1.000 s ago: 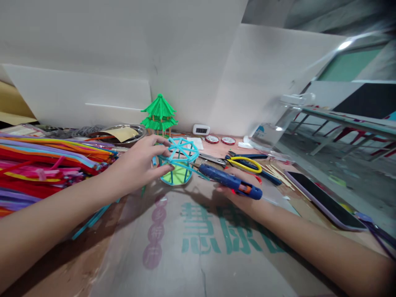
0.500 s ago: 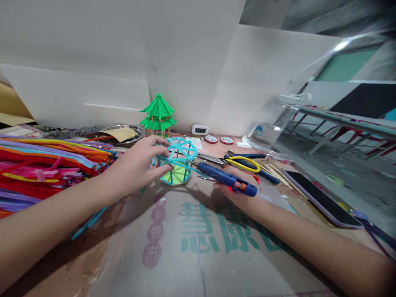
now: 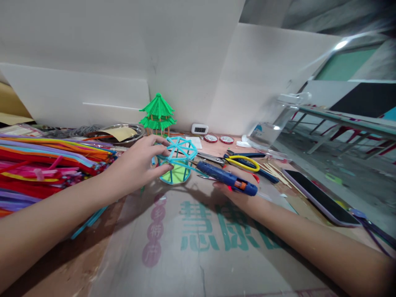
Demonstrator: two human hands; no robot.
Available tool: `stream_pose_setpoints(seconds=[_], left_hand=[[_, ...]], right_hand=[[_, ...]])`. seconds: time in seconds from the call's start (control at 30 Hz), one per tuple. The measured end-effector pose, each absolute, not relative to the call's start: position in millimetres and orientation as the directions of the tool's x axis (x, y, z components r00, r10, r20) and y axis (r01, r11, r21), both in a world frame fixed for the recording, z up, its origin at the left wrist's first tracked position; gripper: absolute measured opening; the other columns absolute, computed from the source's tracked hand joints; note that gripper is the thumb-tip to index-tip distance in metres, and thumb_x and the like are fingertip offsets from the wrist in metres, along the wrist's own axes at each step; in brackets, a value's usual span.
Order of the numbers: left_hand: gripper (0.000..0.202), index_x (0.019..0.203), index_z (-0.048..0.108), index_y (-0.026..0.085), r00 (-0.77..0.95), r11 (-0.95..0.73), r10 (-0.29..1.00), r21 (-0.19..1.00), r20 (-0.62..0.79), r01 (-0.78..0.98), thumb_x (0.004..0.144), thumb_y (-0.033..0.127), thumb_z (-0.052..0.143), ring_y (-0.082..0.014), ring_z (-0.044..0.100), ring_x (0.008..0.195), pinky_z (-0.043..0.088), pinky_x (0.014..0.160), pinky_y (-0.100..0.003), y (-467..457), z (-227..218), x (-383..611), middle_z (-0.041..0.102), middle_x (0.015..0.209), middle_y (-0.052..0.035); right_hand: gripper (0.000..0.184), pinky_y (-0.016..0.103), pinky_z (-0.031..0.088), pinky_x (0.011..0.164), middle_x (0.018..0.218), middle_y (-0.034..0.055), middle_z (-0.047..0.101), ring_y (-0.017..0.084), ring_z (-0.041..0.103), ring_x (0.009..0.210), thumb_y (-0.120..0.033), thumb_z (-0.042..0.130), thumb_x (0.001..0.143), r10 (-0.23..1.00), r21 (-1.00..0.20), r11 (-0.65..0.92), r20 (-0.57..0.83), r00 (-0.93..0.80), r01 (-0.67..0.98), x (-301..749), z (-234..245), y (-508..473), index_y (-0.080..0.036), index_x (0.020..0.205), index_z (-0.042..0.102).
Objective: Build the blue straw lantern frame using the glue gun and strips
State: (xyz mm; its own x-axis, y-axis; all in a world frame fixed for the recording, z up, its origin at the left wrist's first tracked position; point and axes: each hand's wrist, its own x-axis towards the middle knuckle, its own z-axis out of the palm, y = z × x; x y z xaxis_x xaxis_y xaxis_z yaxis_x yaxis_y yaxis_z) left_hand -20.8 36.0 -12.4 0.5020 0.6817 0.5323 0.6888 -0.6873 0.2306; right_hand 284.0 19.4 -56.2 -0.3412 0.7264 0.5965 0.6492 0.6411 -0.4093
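My left hand point(image 3: 149, 159) pinches the left side of a small light-blue frame point(image 3: 182, 149), built of thin fuzzy sticks with a spoked top and a round yellow-green base point(image 3: 176, 174). In my right hand point(image 3: 230, 187) is a blue hot glue gun point(image 3: 227, 178), its nozzle pointing left at the frame's right side. Whether the nozzle touches the frame I cannot tell. A thin light-blue strip runs from the frame toward the glue gun. Behind the frame stands a green-roofed pavilion model point(image 3: 158, 113).
Bundled coloured pipe cleaners point(image 3: 46, 169) lie at left, near a metal bowl point(image 3: 140, 132). Yellow-handled pliers point(image 3: 247, 163), scissors point(image 3: 212, 158), wooden sticks point(image 3: 278, 175) and a phone point(image 3: 320, 198) are at right. At the back are a digital timer point(image 3: 199, 129) and a clear bottle point(image 3: 272, 123).
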Motion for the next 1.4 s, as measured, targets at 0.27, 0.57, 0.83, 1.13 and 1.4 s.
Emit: stream_pose_setpoints(seconds=[0.27,0.57,0.83,1.13,1.4], left_hand=[[0.031,0.095,0.070,0.016,0.504,-0.683,0.686,0.224,0.524,0.696,0.092,0.045,0.061,-0.0310,0.058,0.122,0.046,0.108,-0.050,35.0,-10.8,-20.8,0.059,0.127,-0.0144],[0.030,0.090,0.069,0.019,0.494,-0.678,0.693,0.241,0.525,0.694,0.090,0.047,0.061,-0.0291,0.059,0.120,0.046,0.110,-0.048,34.4,-8.8,-19.3,0.061,0.126,-0.0113],[0.031,0.090,0.069,0.017,0.490,-0.670,0.704,0.251,0.514,0.699,0.090,0.046,0.060,-0.0302,0.059,0.121,0.046,0.109,-0.049,33.3,-7.2,-18.2,0.061,0.125,-0.0138],[0.030,0.088,0.068,0.018,0.482,-0.659,0.719,0.270,0.501,0.702,0.088,0.047,0.061,-0.0300,0.059,0.121,0.046,0.109,-0.050,32.9,-7.0,-18.6,0.061,0.126,-0.0124],[0.030,0.089,0.068,0.017,0.490,-0.669,0.707,0.260,0.510,0.696,0.089,0.046,0.061,-0.0307,0.059,0.122,0.045,0.110,-0.050,33.9,-8.1,-18.0,0.061,0.125,-0.0137]], right_hand=[[0.035,0.030,0.042,0.048,0.059,-0.0016,0.060,0.017,0.058,0.053,-0.050,0.069,0.086,0.751,-0.423,0.619,0.565,-0.342,0.662,282.1,-48.4,15.4,-0.025,0.068,0.053],[0.036,0.029,0.041,0.048,0.058,-0.0028,0.057,0.016,0.054,0.052,-0.050,0.069,0.086,0.760,-0.439,0.609,0.560,-0.329,0.660,281.8,-46.7,14.7,-0.025,0.066,0.052],[0.037,0.029,0.041,0.048,0.057,-0.0024,0.055,0.016,0.052,0.051,-0.052,0.067,0.086,0.788,-0.462,0.576,0.532,-0.309,0.675,280.8,-45.7,13.2,-0.025,0.065,0.052],[0.039,0.029,0.039,0.047,0.056,-0.0031,0.054,0.015,0.050,0.050,-0.052,0.069,0.085,0.781,-0.477,0.581,0.553,-0.289,0.660,280.1,-46.1,13.4,-0.025,0.064,0.050],[0.040,0.031,0.041,0.048,0.056,-0.0027,0.053,0.017,0.050,0.052,-0.053,0.069,0.085,0.789,-0.478,0.567,0.549,-0.277,0.671,280.5,-47.4,14.1,-0.026,0.064,0.049]])
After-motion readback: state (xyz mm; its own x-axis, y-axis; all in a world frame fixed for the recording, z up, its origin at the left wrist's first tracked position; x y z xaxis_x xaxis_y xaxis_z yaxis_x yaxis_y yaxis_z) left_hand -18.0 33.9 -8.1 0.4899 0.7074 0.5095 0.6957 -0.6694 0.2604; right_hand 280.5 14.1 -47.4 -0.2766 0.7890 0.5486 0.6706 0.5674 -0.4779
